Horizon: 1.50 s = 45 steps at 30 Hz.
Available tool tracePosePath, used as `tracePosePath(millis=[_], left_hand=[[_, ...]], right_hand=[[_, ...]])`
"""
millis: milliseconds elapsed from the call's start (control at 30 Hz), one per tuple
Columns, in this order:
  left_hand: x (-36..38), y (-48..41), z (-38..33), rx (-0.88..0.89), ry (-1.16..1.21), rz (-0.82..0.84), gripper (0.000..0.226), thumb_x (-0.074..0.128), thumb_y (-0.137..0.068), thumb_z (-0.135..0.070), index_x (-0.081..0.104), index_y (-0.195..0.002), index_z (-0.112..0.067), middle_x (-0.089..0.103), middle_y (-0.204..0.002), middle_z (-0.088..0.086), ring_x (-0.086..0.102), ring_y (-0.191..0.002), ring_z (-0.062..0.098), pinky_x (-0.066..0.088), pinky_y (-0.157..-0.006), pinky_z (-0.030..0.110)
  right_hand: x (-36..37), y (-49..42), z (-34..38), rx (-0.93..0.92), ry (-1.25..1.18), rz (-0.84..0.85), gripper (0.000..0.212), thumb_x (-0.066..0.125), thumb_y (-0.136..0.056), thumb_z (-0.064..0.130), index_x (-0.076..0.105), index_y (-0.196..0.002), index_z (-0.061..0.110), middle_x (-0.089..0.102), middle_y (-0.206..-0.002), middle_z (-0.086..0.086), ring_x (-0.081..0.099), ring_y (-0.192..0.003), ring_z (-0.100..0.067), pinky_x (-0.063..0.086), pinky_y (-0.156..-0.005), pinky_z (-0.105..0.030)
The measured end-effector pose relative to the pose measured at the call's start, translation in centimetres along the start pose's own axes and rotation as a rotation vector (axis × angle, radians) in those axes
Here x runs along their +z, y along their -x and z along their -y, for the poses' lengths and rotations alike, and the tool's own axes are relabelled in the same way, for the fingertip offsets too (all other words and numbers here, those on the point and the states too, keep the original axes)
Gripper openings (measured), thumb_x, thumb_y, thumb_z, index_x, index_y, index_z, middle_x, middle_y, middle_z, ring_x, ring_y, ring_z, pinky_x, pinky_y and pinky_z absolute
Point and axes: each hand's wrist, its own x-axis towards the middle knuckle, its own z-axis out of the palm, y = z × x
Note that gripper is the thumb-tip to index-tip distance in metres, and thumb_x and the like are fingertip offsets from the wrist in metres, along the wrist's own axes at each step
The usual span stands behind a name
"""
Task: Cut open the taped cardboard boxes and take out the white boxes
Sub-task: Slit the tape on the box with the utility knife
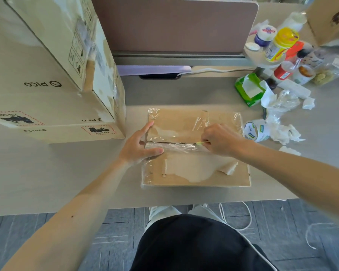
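- Where the tabletop [67, 173] runs in front of the person, a flat cardboard box [196, 169] lies at its near edge, between the two hands, with its flaps closed.
- Clear tape [172, 148] runs along the middle seam of the box, wrinkled and shiny, and more clear film wraps the box's far corners and left end.
- The left hand [139, 147] lies flat on the left end of the box. Its fingers are straight and spread, the forefinger pointing along the left edge and the thumb resting on the taped seam.
- The right hand [219, 139] is over the right part of the seam, its fingers curled in and pinching a small yellow-green tool [201, 142] whose tip touches the tape at the seam. The blade cannot be made out.
- A dark slit shows along the seam between the two hands.
- Two large printed cartons [47, 106] are stacked on the tabletop to the left, close beside the box.
- To the right lie a roll of tape [254, 131], a green tissue pack [249, 89], crumpled plastic and paper [282, 108] and a cluster of jars and bottles [282, 44].
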Motion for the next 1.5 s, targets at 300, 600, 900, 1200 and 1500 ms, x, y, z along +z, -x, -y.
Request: tracePosePath(millis=[300, 600, 900, 1200, 1500], left_hand=[[2.0, -0.8, -6.3, 0.164, -0.736, -0.144, 0.092, 0.071, -0.059, -0.076, 0.050, -0.140, -0.037, 0.014, -0.164, 0.005, 0.005, -0.153, 0.021, 0.007, -0.121, 0.057], [8.9, -3.6, -9.9, 0.105, -0.829, 0.131, 0.111, 0.063, -0.066, -0.084, 0.009, -0.155, -0.047, -0.013, -0.166, -0.009, -0.016, -0.152, 0.020, -0.011, -0.118, 0.057], [8.9, -4.1, -9.3, 0.064, -0.808, 0.114, 0.127, 0.045, -0.040, -0.100, 0.011, -0.153, -0.053, -0.013, -0.165, -0.017, -0.016, -0.152, 0.013, -0.013, -0.118, 0.052], [9.0, -4.1, -9.3, 0.070, -0.813, 0.105, 0.127, 0.042, -0.039, -0.104, 0.013, -0.152, -0.055, -0.012, -0.165, -0.017, -0.015, -0.152, 0.013, -0.013, -0.118, 0.051], [9.1, -4.0, -9.5, 0.053, -0.812, 0.095, 0.127, 0.042, -0.038, -0.105, 0.013, -0.151, -0.055, -0.010, -0.165, -0.018, -0.014, -0.152, 0.013, -0.012, -0.118, 0.052]], right_hand=[[0.5, 1.0, -2.4, -0.031, 0.057, -0.008, 0.030, 0.046, -0.084, 0.005, 0.043, -0.059, 0.020, 0.048, -0.077, -0.001, 0.059, -0.079, -0.031, 0.052, -0.073, -0.039], [1.3, 1.4, -4.8, -0.012, 0.021, -0.018, 0.020, 0.050, -0.084, 0.008, 0.060, -0.071, 0.020, 0.066, -0.091, -0.008, 0.062, -0.084, -0.033, 0.051, -0.076, -0.038], [1.6, 4.8, -9.5, 0.022, 0.046, -0.019, 0.036, 0.048, -0.085, 0.008, 0.034, -0.053, 0.020, 0.047, -0.075, -0.002, 0.053, -0.079, -0.031, 0.035, -0.067, -0.032], [2.3, 6.9, -12.8, 0.016, 0.020, -0.041, 0.024, 0.047, -0.093, 0.014, 0.059, -0.074, 0.021, 0.064, -0.092, -0.005, 0.060, -0.090, -0.028, 0.045, -0.073, -0.033], [3.4, 7.8, -14.2, 0.005, -0.052, -0.098, 0.030, 0.047, -0.091, 0.015, 0.047, -0.062, 0.019, 0.055, -0.078, -0.002, 0.058, -0.078, -0.027, 0.049, -0.068, -0.036]])
